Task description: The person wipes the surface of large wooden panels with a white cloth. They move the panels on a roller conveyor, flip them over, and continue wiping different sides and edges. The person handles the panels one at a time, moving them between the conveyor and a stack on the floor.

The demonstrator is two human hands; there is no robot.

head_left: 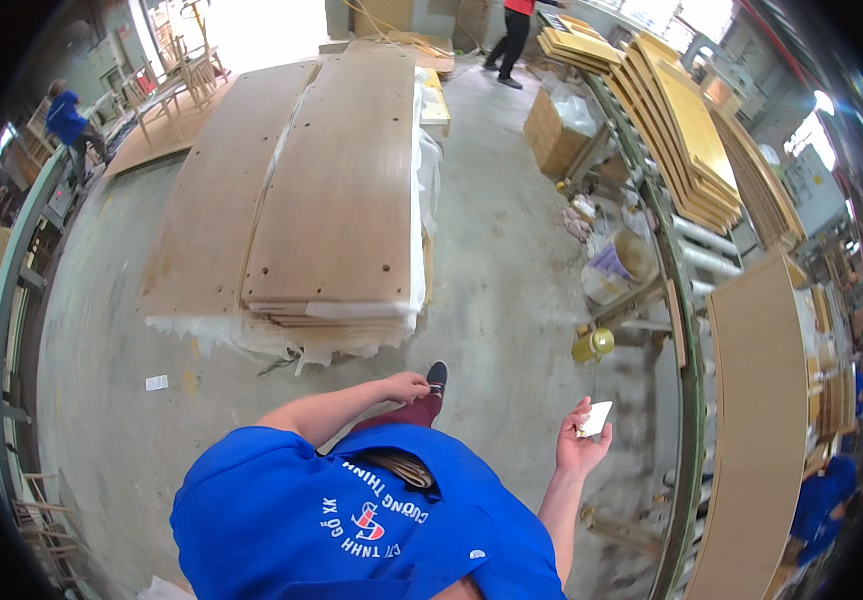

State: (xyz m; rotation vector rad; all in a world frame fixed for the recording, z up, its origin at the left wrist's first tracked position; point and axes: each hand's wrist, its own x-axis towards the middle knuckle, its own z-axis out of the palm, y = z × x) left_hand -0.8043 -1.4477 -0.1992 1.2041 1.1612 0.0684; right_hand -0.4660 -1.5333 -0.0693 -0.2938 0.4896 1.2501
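Right of centre, low in the frame, my right grip (581, 453) is grasping a small white piece (596, 419), perhaps card or paper (too bright to tell). It sits at my fingers, just above the palm, its longer axis seeming to slant toward the upper right. My left grip (406, 387), just below centre, is well apart from it, to the left; the fingers are curled, but I cannot tell whether they hold anything. Brown panels (336, 190) lie stacked at upper left.

The head fisheye looks down over the blue shirt (261, 510), close below, and ahead across the floor (496, 250).
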